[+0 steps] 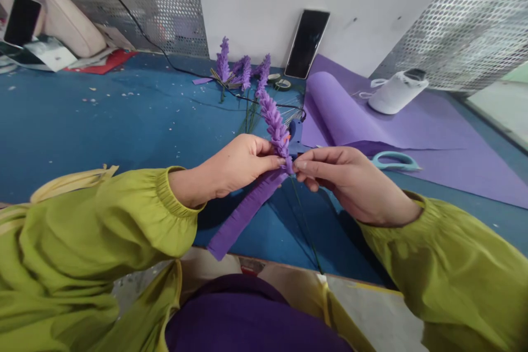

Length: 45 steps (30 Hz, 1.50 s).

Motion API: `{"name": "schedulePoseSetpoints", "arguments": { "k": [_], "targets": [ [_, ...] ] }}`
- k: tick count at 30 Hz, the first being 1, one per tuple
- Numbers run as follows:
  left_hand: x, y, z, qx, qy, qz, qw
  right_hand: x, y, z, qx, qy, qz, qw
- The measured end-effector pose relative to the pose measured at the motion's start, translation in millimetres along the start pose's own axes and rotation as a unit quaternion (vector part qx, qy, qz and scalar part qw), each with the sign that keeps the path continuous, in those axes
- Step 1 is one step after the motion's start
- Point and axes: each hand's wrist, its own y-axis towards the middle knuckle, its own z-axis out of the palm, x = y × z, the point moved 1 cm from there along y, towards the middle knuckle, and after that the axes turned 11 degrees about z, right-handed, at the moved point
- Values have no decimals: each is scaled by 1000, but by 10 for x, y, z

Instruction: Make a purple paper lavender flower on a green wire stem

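Observation:
My left hand (237,168) and my right hand (342,176) meet over the blue table, both pinched on a purple paper lavender flower (275,124). The wound spike rises away from my fingers. A fringed purple paper strip (243,212) hangs loose from the pinch toward my lap. The thin green wire stem (307,228) runs down from my right fingers toward the table's front edge.
Finished purple flowers (237,69) lie at the back with tape rolls (282,83). A phone (307,43) leans on the wall. A purple felt roll (330,104), teal scissors (394,160) and a white spool (396,91) sit at right.

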Motion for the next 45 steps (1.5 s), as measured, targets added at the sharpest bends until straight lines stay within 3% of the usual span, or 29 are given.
{"name": "schedulePoseSetpoints", "arguments": {
  "k": [3, 9, 25, 29, 35, 45],
  "targets": [
    [13, 10, -3, 6, -32, 25, 999, -9, 21, -10, 30, 41, 59, 997],
    [41, 5, 6, -2, -82, 29, 996, -24, 35, 8, 51, 99, 108, 988],
    [45, -28, 45, -56, -105, 18, 993, -54, 5, 117, 102, 201, 113, 968],
    [41, -30, 50, -56, -83, 13, 995, -45, -14, 135, 93, 206, 101, 969],
    [2, -45, 58, -44, -136, -33, 989, -36, -29, 108, 73, 181, 80, 978],
    [9, -46, 29, -33, -37, 5, 999, -51, -7, 116, 6, 88, 32, 996]
  ]
}}
